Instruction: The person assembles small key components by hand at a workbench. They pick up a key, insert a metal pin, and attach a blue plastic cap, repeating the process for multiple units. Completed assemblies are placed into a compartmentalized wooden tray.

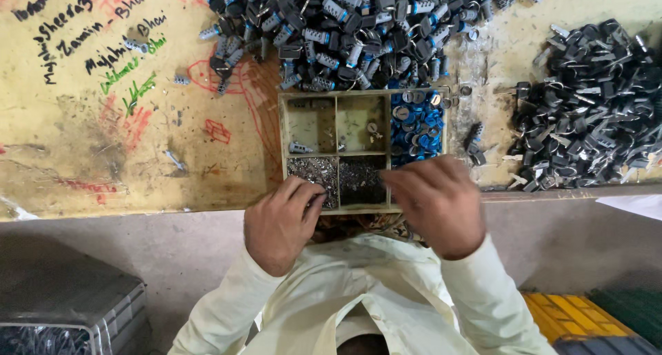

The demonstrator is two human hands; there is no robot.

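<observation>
Metal: small grey parts fill the tray's point(283, 131) two near compartments.
Left hand point(279, 220): fingers curled, tips at the left compartment.
Right hand point(434, 203): fingers bunched at the right compartment; pinch hidden.

Divided tray point(282, 136) lies between two heaps, behind both hands.
</observation>
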